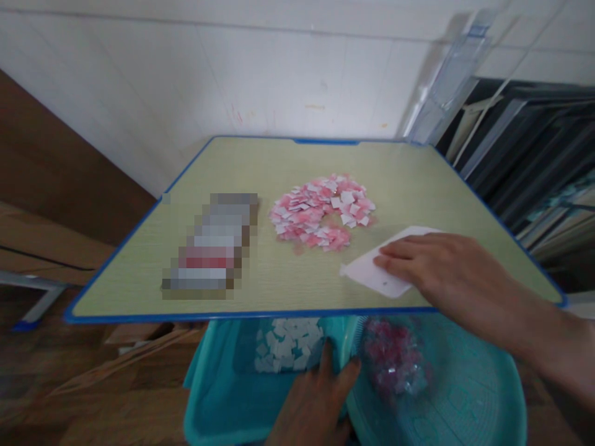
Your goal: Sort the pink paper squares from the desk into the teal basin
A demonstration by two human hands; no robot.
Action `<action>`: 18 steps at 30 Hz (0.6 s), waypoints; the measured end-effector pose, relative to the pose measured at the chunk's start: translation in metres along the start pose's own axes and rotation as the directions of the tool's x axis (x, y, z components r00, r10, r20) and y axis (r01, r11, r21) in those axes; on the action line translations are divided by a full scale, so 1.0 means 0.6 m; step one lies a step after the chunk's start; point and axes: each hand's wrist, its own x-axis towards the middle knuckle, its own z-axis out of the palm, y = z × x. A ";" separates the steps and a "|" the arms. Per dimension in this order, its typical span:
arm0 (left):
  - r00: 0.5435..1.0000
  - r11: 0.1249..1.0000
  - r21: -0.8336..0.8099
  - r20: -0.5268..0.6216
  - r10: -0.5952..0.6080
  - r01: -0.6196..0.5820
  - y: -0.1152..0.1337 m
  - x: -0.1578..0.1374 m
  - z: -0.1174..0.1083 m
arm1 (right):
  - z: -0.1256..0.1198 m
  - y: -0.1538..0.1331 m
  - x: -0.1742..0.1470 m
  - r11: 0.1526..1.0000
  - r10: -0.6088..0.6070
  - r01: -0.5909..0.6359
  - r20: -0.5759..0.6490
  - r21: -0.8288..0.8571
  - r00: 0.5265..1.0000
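My right hand (432, 263) is over a thin white sheet (390, 285) at the right front of the table, its fingers close together on the sheet. The palm hides part of it. My left hand (312, 402) is below the table edge, fingers apart, reaching into a teal bin (199, 406) by its right rim. Small white squares (288, 344) lie in that bin, close to the fingertips. On the table, small pink and white squares (307, 207) form a loose ring-shaped heap.
A blurred-out rectangular object (211, 241) lies on the left of the blue-edged table (149, 285). A round teal basket (478, 384) below holds a clear bag of pink pieces (395, 356). A clear plastic container (450, 80) leans against the wall; dark panels (534, 130) stand right.
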 end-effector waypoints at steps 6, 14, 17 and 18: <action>0.999 0.999 -0.012 -0.026 0.029 -0.030 0.003 0.001 -0.001 | -0.008 -0.077 0.053 0.979 -0.201 0.202 -0.039 0.004 0.979; 0.998 1.000 -0.015 -0.055 0.023 -0.024 -0.002 -0.002 0.014 | -0.006 -0.059 0.044 0.993 -0.110 0.108 -0.053 -0.042 0.992; 0.998 0.999 -0.040 -0.057 0.030 -0.032 -0.004 -0.001 0.015 | -0.005 -0.066 0.041 0.992 -0.121 0.119 -0.053 -0.038 0.991; 0.997 0.998 -0.049 -0.062 0.036 -0.039 -0.004 -0.001 0.015 | -0.006 -0.071 0.041 0.992 -0.127 0.125 -0.059 -0.035 0.990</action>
